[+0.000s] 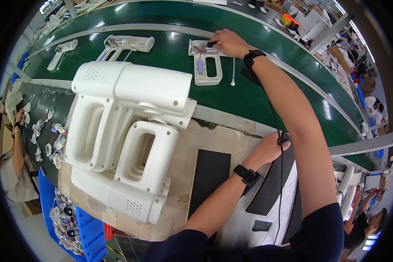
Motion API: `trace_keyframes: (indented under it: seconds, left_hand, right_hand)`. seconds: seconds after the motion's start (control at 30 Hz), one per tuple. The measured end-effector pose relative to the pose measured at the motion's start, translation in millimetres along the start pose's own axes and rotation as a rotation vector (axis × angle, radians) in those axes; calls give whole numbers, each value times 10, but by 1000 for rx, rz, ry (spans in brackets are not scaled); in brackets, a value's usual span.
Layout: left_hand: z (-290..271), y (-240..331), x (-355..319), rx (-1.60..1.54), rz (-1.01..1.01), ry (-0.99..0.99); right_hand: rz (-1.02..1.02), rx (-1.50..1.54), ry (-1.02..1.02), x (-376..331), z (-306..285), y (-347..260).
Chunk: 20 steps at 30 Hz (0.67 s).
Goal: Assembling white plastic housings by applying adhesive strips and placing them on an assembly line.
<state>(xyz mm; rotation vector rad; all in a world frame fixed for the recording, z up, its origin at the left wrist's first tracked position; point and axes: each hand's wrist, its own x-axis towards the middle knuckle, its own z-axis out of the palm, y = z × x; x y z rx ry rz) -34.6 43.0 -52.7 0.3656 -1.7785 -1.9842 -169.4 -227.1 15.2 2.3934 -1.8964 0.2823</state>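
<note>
My right hand (230,43) reaches over the green conveyor, its fingers closed on a small black piece (212,44). That piece is at the upper part of a white plastic housing half (208,81), which has a looped handle, thin wires and a purple cylinder inside. A thin white rod with a rounded end (233,72) hangs beside the housing. Lower down, my left hand (271,147) is closed at the top end of a curved black strip (270,185); its fingertips are partly hidden.
Stacked white housings (135,85) fill the bench's left side. More opened housings (129,43) lie on the conveyor (161,70). A black sheet (209,174) lies near my left forearm. A blue bin (89,236) holds small parts. A cable (280,192) trails from my right wristband. Other people are at both sides.
</note>
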Motion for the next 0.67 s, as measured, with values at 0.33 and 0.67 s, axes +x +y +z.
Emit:
trace_keyframes:
  seconds: [0.33, 0.67]
  left_hand:
    - [-126, 240, -17, 6, -147, 67]
    - [-232, 148, 148, -548, -142, 468]
  right_hand:
    - [-80, 67, -353, -929, -897, -288]
    - [346, 257, -693, -2577, -1449, -533]
